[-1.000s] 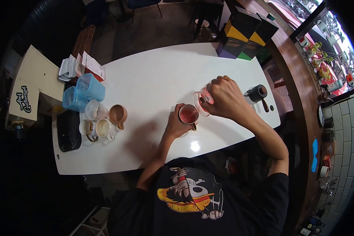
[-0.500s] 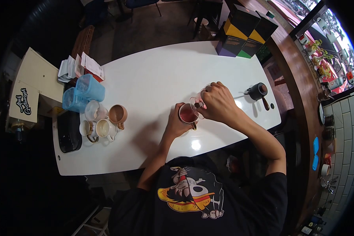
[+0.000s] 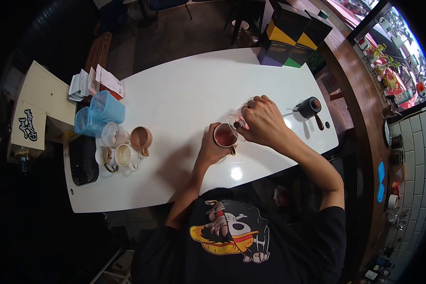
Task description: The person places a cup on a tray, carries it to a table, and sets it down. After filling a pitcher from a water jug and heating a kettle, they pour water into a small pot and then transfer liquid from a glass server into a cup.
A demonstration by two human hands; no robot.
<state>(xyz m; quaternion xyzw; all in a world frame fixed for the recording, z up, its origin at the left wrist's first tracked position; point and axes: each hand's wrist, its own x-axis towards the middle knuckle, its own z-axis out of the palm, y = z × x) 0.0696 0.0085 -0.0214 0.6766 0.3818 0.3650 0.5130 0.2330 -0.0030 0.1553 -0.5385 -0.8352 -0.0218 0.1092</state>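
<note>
My left hand [image 3: 212, 150] is wrapped round a mug [image 3: 232, 150] near the table's front edge. Dark red liquid [image 3: 225, 136] shows inside it. In my right hand [image 3: 266, 118] is a clear glass vessel [image 3: 235, 122], tilted with its mouth at the mug's right rim. A pinkish tint shows in the glass behind my fingers. My hand covers most of the vessel, so its full shape is hidden.
On the white table [image 3: 184, 90], a brown cup [image 3: 141, 137], a white cup [image 3: 126, 155] and blue containers [image 3: 108, 107] stand at left. A dark handled pot [image 3: 309, 108] is at right. Black boxes [image 3: 288, 28] are stacked at the far right corner.
The view has shifted very slightly. Both hands keep their grips, and the glass vessel stays tilted at the mug's rim.
</note>
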